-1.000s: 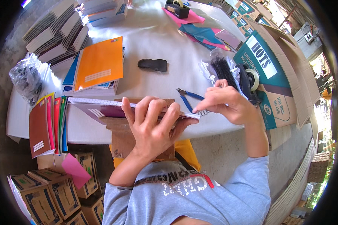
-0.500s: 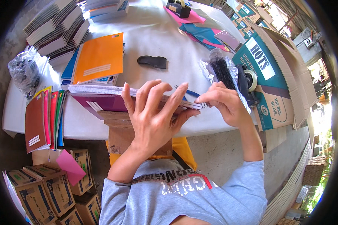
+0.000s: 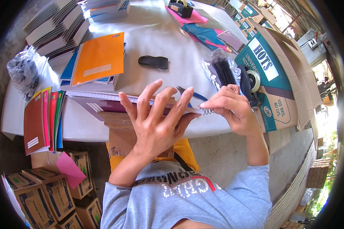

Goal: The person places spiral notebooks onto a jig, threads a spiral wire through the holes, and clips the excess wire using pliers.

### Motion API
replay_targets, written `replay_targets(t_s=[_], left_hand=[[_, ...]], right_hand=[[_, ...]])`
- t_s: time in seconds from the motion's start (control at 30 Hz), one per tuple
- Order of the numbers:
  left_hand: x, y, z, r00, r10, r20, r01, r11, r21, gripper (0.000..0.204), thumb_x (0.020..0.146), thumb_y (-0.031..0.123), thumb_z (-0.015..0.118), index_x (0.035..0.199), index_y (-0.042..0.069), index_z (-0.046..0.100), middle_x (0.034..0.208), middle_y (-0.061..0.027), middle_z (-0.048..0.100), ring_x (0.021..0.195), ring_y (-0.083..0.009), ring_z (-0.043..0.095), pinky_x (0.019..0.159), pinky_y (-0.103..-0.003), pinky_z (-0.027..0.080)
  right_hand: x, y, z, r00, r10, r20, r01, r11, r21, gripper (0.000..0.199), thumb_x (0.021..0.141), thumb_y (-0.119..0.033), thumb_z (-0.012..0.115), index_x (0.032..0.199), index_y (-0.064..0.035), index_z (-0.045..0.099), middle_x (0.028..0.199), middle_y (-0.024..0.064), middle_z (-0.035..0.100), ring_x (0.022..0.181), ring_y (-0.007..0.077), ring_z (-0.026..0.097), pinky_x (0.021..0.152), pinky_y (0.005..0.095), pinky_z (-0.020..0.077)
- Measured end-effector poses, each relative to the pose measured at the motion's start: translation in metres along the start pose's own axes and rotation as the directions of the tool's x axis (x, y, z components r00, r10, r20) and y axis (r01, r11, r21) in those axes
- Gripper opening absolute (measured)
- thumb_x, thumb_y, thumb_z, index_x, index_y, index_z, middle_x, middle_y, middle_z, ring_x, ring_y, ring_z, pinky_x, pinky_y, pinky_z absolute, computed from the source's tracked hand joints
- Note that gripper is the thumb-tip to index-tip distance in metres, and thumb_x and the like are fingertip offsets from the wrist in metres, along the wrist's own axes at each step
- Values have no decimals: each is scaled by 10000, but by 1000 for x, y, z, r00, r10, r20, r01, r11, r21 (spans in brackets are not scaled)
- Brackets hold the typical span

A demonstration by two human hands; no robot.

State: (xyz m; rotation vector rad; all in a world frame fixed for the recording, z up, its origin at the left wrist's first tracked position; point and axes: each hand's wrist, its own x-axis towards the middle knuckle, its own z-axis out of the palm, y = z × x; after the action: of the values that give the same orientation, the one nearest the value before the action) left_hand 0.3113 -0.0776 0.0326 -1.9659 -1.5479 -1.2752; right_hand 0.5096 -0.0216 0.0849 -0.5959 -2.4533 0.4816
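Note:
A purple-covered notebook [image 3: 90,107] lies across a brown wooden block [image 3: 118,122] in front of me, its page edges showing along the far side. My left hand [image 3: 154,116] is at its right part, thumb on the near side and the other fingers spread over the far side, partly hiding the notebook. At the notebook's right end a thin dark spiral coil [image 3: 207,112] sticks out. My right hand [image 3: 231,108] pinches this coil between thumb and fingertips. Just beyond my hands lie blue-handled pliers [image 3: 195,94].
An orange notebook [image 3: 99,59] tops a pile at left; coloured notebooks [image 3: 36,124] overhang the table edge. Beyond the block rests a black curved piece [image 3: 153,62]. To the right are black coils [image 3: 223,70], a tape dispenser [image 3: 250,84] and a cardboard box [image 3: 273,84].
My left fingers have spread and lifted slightly, uncovering more of the pliers. My right hand has moved slightly right, still pinching the coil at the notebook's end.

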Motion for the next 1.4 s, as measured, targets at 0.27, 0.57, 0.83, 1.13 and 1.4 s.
replay_targets(t_s=[0.27, 0.57, 0.83, 1.13, 1.4], left_hand=[[19, -3, 0, 992, -41, 123, 58, 988, -142, 277, 630, 318, 755, 873, 204, 686, 740, -5, 475, 790, -202, 481, 963, -433, 242], [20, -4, 2, 993, -63, 99, 81, 979, -189, 220, 607, 294, 765, 773, 191, 664, 735, 10, 484, 784, -199, 480, 931, -413, 253], [9, -1, 0, 993, -46, 104, 57, 992, -108, 282, 618, 321, 759, 875, 219, 702, 714, 30, 482, 774, -182, 473, 881, -373, 275], [-11, -11, -9, 998, 61, -12, -61, 998, 16, 355, 682, 296, 737, 1027, 222, 707, 862, 24, 545, 923, -182, 534, 1102, -480, 142], [-10, -8, -12, 999, -23, 26, 26, 989, -148, 366, 590, 291, 812, 938, 222, 723, 799, 47, 545, 829, -159, 514, 1054, -411, 207]], right_hand=[[15, 10, -2, 992, 125, 2, -125, 992, 5, 116, 846, -56, 568, 922, -84, 651, 720, 13, 532, 648, 166, 505, 653, 283, 356], [11, 12, -1, 998, -4, -64, -2, 996, -90, 148, 882, -106, 555, 962, -103, 680, 729, -14, 580, 620, 118, 481, 720, 275, 258], [12, 2, 2, 953, 283, 111, -303, 911, 281, 174, 864, -170, 592, 990, -73, 662, 701, 38, 567, 644, 177, 528, 626, 306, 398], [-6, -14, 17, 976, 176, -128, -151, 972, 181, 440, 672, -1, 739, 1095, -69, 643, 856, 73, 598, 719, 167, 588, 642, 280, 491], [-5, 1, 18, 962, 217, -167, -139, 912, 385, 275, 653, 67, 729, 902, -47, 709, 866, 80, 645, 766, 150, 628, 669, 246, 512]])
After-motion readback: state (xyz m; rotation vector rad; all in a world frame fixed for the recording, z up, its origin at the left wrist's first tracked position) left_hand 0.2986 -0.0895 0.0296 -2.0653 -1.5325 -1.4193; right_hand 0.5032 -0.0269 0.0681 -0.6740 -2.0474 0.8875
